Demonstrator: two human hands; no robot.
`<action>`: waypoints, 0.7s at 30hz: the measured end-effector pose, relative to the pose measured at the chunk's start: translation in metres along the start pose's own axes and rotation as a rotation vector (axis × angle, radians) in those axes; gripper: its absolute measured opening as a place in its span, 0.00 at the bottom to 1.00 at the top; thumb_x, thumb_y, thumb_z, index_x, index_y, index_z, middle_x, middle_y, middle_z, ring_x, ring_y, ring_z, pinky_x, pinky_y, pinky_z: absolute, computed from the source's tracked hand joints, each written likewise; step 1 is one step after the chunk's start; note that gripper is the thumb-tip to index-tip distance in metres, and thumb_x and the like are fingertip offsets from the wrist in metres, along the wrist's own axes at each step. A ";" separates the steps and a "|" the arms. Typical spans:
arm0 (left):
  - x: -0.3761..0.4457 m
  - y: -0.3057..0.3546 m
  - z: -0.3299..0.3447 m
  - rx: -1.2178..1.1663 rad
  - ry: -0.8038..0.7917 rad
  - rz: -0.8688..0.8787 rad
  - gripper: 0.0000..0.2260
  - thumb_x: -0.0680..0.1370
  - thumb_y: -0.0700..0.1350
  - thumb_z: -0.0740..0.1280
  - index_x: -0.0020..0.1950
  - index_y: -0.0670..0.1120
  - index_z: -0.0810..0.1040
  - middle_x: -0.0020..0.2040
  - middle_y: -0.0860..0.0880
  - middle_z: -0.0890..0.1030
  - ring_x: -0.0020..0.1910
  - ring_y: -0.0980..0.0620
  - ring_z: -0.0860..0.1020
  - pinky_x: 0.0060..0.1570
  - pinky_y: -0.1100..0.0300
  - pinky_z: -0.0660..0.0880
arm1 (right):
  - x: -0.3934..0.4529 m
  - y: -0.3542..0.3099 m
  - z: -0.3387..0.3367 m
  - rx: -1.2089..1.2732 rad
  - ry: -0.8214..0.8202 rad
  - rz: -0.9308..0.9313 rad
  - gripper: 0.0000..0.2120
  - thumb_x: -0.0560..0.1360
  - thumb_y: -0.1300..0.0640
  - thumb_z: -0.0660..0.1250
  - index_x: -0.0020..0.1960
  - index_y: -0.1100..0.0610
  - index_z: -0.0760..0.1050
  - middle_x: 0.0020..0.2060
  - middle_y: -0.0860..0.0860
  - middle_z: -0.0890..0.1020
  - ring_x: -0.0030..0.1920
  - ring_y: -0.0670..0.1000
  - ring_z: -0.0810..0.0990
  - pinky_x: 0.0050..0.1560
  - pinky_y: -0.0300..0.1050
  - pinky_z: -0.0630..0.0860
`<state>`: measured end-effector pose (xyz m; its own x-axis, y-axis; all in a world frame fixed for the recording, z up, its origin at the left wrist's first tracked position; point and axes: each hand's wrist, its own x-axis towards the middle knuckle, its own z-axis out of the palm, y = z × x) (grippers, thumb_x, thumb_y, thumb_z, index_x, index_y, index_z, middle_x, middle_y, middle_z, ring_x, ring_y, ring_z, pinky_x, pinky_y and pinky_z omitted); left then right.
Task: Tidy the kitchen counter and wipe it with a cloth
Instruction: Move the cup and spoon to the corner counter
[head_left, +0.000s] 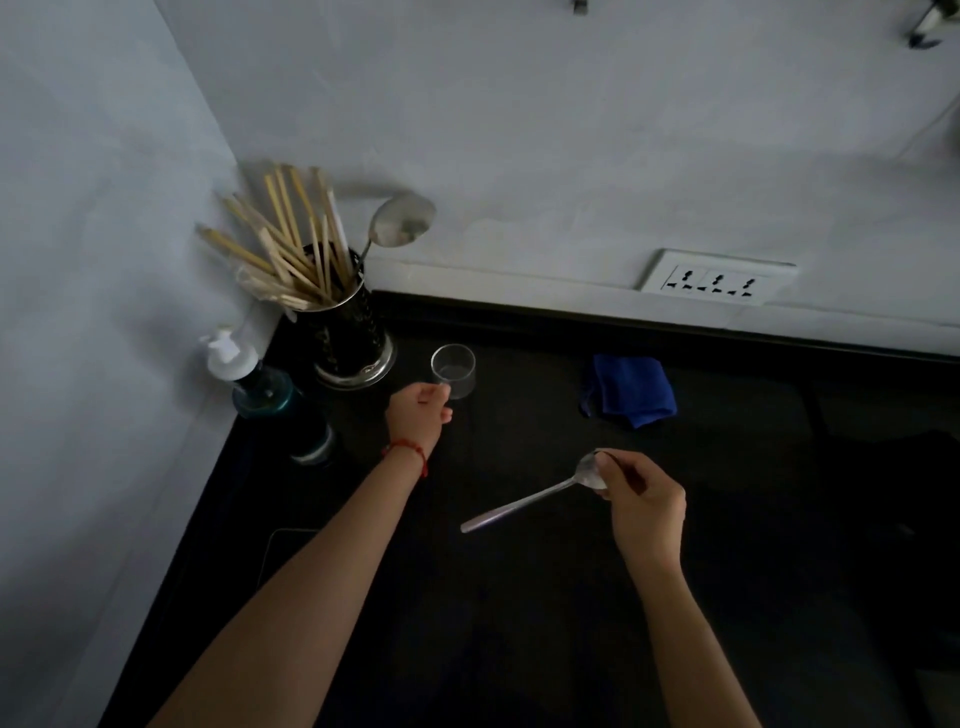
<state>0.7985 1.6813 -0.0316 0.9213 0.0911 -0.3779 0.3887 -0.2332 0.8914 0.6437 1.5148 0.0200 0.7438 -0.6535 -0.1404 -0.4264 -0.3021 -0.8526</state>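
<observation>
**Spoon in one hand, glass at the other, cloth lying apart**

The right hand (644, 512) holds a long silver metal spoon (530, 500) by its bowl, fingers pinched closed around it, with the handle slanting down and to the left above the black desk (519, 623). The left hand (418, 413), a thin red thread bracelet (408, 451) at its wrist, is curled beside a small clear drinking glass (453, 370) that stands upright on the desk; the fingertips touch the lower side of the glass, though whether they actually grip it cannot be told.

A crumpled dark blue cloth (628, 389) lies on the desk toward the back wall, well apart from both hands and to the right of the glass.

In the back left corner stands a dark cylindrical utensil holder with a shiny metal base (353, 338), filled with pale wooden chopsticks (291, 244) and a large metal ladle-like spoon (402, 221) leaning against the wall. Just beside the holder, nearer the left wall, is a teal pump bottle with a white dispenser top (260, 387). A white wall socket panel (714, 278) sits on the wall above the rear edge of the desk.
</observation>
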 end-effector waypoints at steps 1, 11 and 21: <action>0.003 -0.001 0.001 -0.002 0.002 0.000 0.10 0.75 0.41 0.64 0.52 0.37 0.77 0.38 0.48 0.79 0.36 0.54 0.78 0.41 0.63 0.77 | 0.001 0.000 0.000 -0.005 -0.001 0.003 0.09 0.74 0.60 0.65 0.53 0.57 0.77 0.45 0.49 0.80 0.46 0.44 0.79 0.50 0.42 0.77; 0.010 -0.007 0.005 -0.089 -0.013 -0.010 0.10 0.74 0.39 0.67 0.54 0.38 0.77 0.51 0.40 0.80 0.43 0.49 0.80 0.45 0.61 0.78 | 0.009 -0.003 0.000 -0.003 -0.009 0.023 0.08 0.74 0.59 0.65 0.52 0.56 0.77 0.42 0.46 0.79 0.44 0.41 0.78 0.48 0.40 0.76; -0.033 -0.032 -0.031 0.517 0.046 0.334 0.16 0.76 0.45 0.63 0.63 0.44 0.72 0.65 0.44 0.73 0.66 0.49 0.70 0.65 0.54 0.69 | 0.044 -0.072 0.020 0.075 0.000 -0.253 0.06 0.74 0.61 0.66 0.50 0.58 0.79 0.39 0.47 0.79 0.40 0.39 0.76 0.40 0.22 0.71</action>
<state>0.7560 1.7155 -0.0403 0.9965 -0.0290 -0.0778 0.0359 -0.6944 0.7187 0.7173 1.5216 0.0648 0.8218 -0.5638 0.0820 -0.1876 -0.4036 -0.8955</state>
